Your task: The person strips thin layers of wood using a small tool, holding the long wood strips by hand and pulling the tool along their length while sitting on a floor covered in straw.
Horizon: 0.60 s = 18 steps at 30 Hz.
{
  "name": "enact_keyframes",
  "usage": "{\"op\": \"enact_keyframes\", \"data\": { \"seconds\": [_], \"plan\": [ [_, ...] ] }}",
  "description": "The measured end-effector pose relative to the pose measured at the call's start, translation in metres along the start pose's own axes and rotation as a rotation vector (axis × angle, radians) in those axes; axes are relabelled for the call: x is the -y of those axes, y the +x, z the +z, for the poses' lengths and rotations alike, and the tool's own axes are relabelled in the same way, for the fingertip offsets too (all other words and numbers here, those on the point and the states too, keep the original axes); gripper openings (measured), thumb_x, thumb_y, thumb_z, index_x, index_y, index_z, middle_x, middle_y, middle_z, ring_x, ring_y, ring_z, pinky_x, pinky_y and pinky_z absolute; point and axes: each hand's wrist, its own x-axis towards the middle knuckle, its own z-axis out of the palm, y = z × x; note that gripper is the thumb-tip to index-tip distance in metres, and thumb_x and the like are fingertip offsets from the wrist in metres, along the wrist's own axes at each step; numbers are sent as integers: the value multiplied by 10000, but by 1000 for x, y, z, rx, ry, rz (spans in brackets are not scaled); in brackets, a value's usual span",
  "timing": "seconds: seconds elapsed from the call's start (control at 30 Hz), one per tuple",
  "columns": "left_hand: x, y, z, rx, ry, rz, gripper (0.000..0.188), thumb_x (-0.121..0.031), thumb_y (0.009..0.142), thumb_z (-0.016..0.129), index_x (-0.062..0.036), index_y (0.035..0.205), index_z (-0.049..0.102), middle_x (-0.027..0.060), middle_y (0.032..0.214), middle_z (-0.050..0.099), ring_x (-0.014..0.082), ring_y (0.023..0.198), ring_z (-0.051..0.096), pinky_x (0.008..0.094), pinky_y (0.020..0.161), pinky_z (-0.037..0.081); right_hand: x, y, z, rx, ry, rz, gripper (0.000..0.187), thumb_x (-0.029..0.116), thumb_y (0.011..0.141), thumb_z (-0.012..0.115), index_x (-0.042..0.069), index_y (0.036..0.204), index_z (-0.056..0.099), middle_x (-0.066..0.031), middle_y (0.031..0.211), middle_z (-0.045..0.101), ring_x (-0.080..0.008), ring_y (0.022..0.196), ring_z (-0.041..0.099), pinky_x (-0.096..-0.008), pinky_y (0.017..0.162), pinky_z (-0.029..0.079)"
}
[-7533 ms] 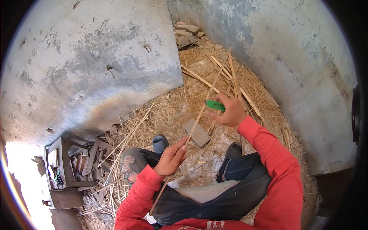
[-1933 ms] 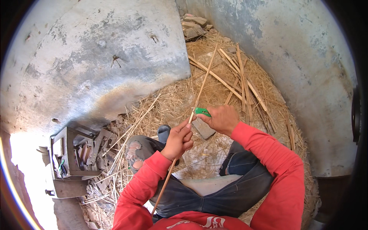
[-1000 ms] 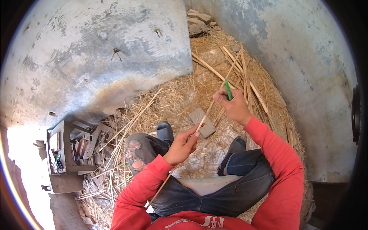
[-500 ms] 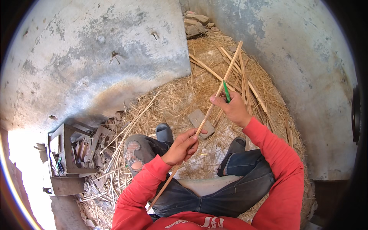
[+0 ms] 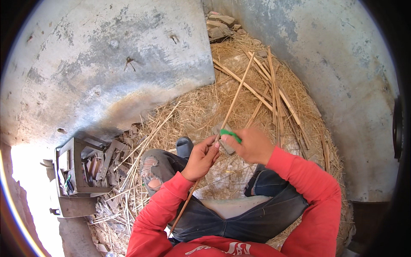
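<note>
A long thin wooden strip (image 5: 238,95) slants from my lap up and away over the straw floor. My left hand (image 5: 200,160) is closed around the strip near its middle, and the lower length passes beneath that wrist. Just beyond its fingertips, my right hand (image 5: 255,146) grips a small green-handled tool (image 5: 231,135) against the strip. Motion blurs this tool, and its blade or tip cannot be made out. My two hands are almost touching.
More wooden strips (image 5: 280,96) lie crosswise on straw (image 5: 192,112) at the far right. A brick (image 5: 229,147) sits below my hands. Metal-like walls (image 5: 141,47) curve around. At left stands a frame (image 5: 81,171) holding scraps; broken stones (image 5: 220,28) are piled at the back.
My right hand has come down and toward me with the green-handled tool, from farther up the strip to beside my left hand. The strip's far end has swung left.
</note>
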Motion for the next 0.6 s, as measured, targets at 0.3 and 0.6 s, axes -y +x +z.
{"op": "enact_keyframes", "data": {
  "seconds": [0.3, 0.6],
  "plan": [
    [2, -6, -6, 8, -127, -31, 196, -150, 1067, 460, -18, 1162, 569, -75, 628, 323, 29, 487, 287, 224, 447, 257, -22, 8, 21, 55, -235, 14, 691, 659, 946, 445, 36, 778, 694, -250, 658, 628, -453, 668, 648, -534, 613, 516],
    [-5, -39, -9, 91, 58, -99, 290, -183, 1071, 455, -13, 1281, 560, -75, 627, 314, 29, 489, 298, 222, 449, 256, -78, 47, -62, -419, -216, 271, 646, 609, 976, 448, 12, 755, 557, -169, 639, 519, -330, 615, 490, -457, 586, 411]
  ]
}}
